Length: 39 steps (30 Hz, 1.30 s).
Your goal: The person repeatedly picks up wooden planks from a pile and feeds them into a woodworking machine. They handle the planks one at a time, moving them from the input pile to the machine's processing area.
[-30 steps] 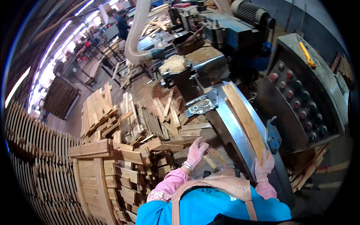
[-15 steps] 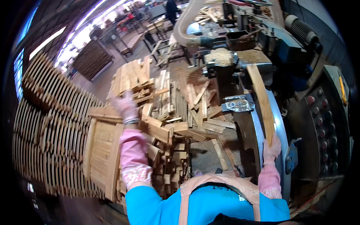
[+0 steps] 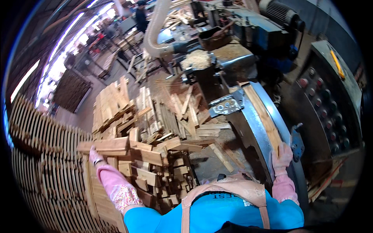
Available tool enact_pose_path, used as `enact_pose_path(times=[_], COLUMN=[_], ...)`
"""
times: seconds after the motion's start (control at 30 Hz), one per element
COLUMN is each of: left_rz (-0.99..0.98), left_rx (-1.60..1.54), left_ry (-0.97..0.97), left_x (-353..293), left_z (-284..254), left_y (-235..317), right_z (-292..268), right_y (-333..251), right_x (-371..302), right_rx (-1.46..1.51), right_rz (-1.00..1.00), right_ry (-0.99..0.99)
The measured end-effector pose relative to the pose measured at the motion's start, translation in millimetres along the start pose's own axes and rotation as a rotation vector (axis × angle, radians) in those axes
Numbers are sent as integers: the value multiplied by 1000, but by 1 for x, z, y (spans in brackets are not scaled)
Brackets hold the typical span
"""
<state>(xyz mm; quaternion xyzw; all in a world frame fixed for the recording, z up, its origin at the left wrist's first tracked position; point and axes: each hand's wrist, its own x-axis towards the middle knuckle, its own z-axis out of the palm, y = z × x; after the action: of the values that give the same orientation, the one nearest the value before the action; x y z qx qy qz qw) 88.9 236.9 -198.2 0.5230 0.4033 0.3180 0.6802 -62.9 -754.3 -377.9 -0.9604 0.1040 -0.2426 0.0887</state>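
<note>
My right hand [image 3: 281,155], in a pink glove, is closed on the near end of a long wooden plank [image 3: 261,114]. That plank lies along the curved metal bed [image 3: 254,128] of a machine, its far end beside a bolted metal bracket [image 3: 226,106]. Over on the left, my left hand [image 3: 95,155], also gloved in pink, grips a thick reddish wooden board [image 3: 107,146] near its left end. Beneath that board is a stack of flat wooden pieces [image 3: 101,190], partly covered by my forearm.
Tall stacks of slatted wood [image 3: 42,167] line the left. Cut blocks [image 3: 171,174] and loose offcuts [image 3: 184,108] are piled in the middle. A control panel [image 3: 322,105] with buttons stands right; a ribbed hose [image 3: 156,31] and motor [image 3: 278,13] are farther off.
My left hand has come down and left from above the wood pile to the reddish board. The plank under my right hand has shifted nearer along the bed, away from the machine head.
</note>
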Motion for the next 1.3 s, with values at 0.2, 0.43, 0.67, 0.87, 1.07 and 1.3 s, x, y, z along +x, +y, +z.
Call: enact_pose_path(times=[0.2, 0.43, 0.67, 0.87, 1.07, 1.3], left_rz=[438, 455, -102, -465, -570, -26], left_rx=[-185, -314, -100, 317, 384, 545], left_ry=[-322, -606, -897, -1464, -1278, -1395], left_x=[-154, -344, -545, -563, -529, -528], left_z=[139, 303, 363, 298, 257, 256], left_y=[40, -39, -202, -279, -296, -253], right_z=[73, 72, -27, -81, -47, 114], right_y=[-11, -119, -165, -22, 12, -35], right_x=[82, 183, 80, -114, -99, 124], right_rx=[-36, 366, 691, 103, -76, -42], right_rz=[-53, 269, 20, 365, 263, 190], right_ry=[-76, -508, -282, -228, -103, 57])
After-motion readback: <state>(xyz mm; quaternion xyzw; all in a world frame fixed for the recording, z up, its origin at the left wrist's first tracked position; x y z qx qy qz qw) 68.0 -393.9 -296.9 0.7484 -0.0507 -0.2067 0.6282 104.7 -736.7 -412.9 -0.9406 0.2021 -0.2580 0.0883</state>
